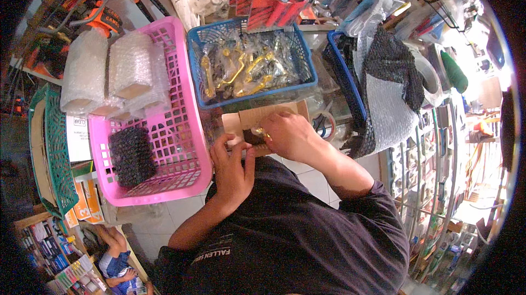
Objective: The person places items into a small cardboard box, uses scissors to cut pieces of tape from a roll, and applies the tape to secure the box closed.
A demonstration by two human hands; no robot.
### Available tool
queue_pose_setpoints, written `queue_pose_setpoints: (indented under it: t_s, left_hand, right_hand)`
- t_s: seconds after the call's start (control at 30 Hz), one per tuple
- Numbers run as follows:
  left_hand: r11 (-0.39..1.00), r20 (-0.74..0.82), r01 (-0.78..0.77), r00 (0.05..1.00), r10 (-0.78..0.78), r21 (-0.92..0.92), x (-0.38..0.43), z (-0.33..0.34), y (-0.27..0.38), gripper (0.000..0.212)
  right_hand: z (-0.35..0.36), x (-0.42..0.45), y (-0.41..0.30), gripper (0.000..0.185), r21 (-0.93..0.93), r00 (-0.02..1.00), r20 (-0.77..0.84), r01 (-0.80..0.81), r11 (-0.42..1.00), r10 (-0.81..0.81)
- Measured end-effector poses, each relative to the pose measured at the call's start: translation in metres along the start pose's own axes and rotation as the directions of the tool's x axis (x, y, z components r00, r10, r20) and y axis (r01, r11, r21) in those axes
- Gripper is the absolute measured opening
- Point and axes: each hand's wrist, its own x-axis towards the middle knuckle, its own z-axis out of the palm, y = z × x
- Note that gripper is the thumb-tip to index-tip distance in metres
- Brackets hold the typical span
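An open cardboard box (263,116) lies before me, just below a blue plastic basket (254,100). My right hand (287,134) reaches into it, its fingers around a small shiny item (260,131), perhaps wrapped in clear plastic; the fingers hide part of it. My left hand (235,167) touches the near left side of the box with its fingertips, fingers apart. Gold-coloured metal handles (234,74) in clear plastic bags fill the blue basket. At the left, a pink plastic basket (201,143) holds bubble-wrapped boxes (133,69) and a black bubble-wrapped package (131,156).
Scissors (318,121) and a roll of tape (328,125) lie right of the box. Beyond stands a blue-rimmed basket (347,75) with black and clear bubble wrap (388,106). A green basket (61,151) is far left. Another person (117,258) sits at the lower left.
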Motion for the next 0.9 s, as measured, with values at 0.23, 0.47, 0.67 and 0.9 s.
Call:
queue_pose_setpoints:
  t_s: [0.23,0.47,0.67,0.9]
  left_hand:
    - [0.988,0.045,0.138,0.99,-0.136,-0.066,-0.004,0.006,-0.005,0.026]
    - [0.986,0.023,0.142,0.99,-0.141,-0.088,-0.001,0.008,-0.008,0.031]
    - [0.988,0.005,0.122,0.992,-0.122,-0.093,0.002,0.01,-0.012,0.032]
    - [0.987,-0.024,0.083,0.996,-0.087,-0.135,0.004,0.014,-0.016,0.031]
  right_hand:
    - [0.007,-0.005,-0.003,0.028,0.03,0.99,-0.124,0.071,0.997,-0.067]
    - [0.008,-0.011,-0.012,0.033,0.079,0.998,-0.031,-0.058,0.995,0.061]
    - [0.019,-0.019,-0.015,0.032,-0.061,0.948,-0.3,0.093,0.994,-0.107]
    - [0.011,0.001,-0.011,0.029,0.061,0.996,-0.067,-0.054,0.997,0.058]
